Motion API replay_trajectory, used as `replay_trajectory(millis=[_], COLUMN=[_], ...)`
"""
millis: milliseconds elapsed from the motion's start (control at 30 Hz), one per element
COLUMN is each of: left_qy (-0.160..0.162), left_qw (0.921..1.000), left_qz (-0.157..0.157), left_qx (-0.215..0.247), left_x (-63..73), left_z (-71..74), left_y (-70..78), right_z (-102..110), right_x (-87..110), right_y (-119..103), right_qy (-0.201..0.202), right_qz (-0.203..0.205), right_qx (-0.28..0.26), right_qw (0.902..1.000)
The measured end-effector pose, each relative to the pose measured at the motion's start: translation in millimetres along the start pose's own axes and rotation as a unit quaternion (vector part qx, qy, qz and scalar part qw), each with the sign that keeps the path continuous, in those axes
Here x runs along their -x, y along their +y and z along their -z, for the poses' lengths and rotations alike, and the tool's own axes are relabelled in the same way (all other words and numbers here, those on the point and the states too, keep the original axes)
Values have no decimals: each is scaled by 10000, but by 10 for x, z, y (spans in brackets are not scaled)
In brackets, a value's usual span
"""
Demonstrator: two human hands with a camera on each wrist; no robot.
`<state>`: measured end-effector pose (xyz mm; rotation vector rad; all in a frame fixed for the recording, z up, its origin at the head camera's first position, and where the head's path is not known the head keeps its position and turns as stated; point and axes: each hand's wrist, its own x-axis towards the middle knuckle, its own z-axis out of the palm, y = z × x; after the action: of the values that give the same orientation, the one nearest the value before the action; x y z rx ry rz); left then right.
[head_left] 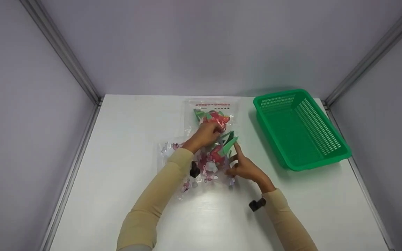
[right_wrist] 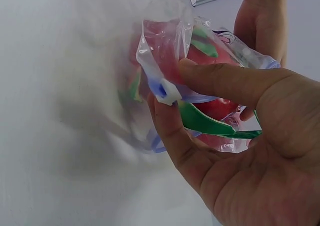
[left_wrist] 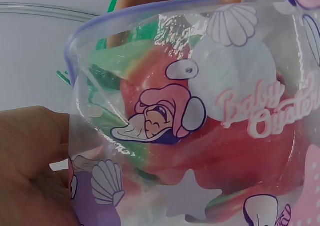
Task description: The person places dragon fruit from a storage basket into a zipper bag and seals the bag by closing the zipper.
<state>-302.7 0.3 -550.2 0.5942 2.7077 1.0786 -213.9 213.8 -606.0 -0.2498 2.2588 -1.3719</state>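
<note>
A clear zip bag (left_wrist: 190,198) printed with pink and purple cartoons, lettered "Baby Oyster", holds red things (left_wrist: 235,151) with green leaf-like tips. A green leaf-shaped part (head_left: 228,148) sticks out at its mouth. My right hand (head_left: 248,169) pinches the bag's rim near the white slider (right_wrist: 171,92) between thumb and finger, index finger reaching toward the green part. My left hand (head_left: 206,135) is at the bag's far side, fingers curled at its rim; its fingertips are partly hidden. Just beyond it lies another clear bag (head_left: 190,118) with red lettering, with a red-and-green item (head_left: 218,116) on it.
A green plastic basket (head_left: 277,153) with slotted sides stands on the right of the white table (head_left: 117,146). A further printed clear bag portion (head_left: 166,150) spreads under the left forearm. Grey-white panels (head_left: 204,52) enclose the table at the back and sides.
</note>
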Motion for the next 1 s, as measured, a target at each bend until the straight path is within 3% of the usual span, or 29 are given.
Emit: replay_trajectory(millis=[200, 433, 600, 800, 1000], left_qy=[27, 231, 414, 553, 410], left_qw=[9995, 9959, 9946, 9904, 9880], left_qz=[273, 682, 558, 485, 454], left_qx=[130, 545, 771, 1173, 1418], left_x=[33, 74, 85, 122, 163], left_z=[6, 75, 140, 218, 288], left_y=[-12, -67, -147, -258, -363], right_z=[8, 27, 53, 104, 173], right_x=[-7, -15, -19, -23, -17], right_y=[24, -11, -27, -33, -43], right_qy=[73, 513, 762, 664, 692], right_qz=[218, 416, 346, 488, 577], right_qx=[119, 326, 416, 518, 415], right_qw=[9997, 9973, 9956, 9952, 9951])
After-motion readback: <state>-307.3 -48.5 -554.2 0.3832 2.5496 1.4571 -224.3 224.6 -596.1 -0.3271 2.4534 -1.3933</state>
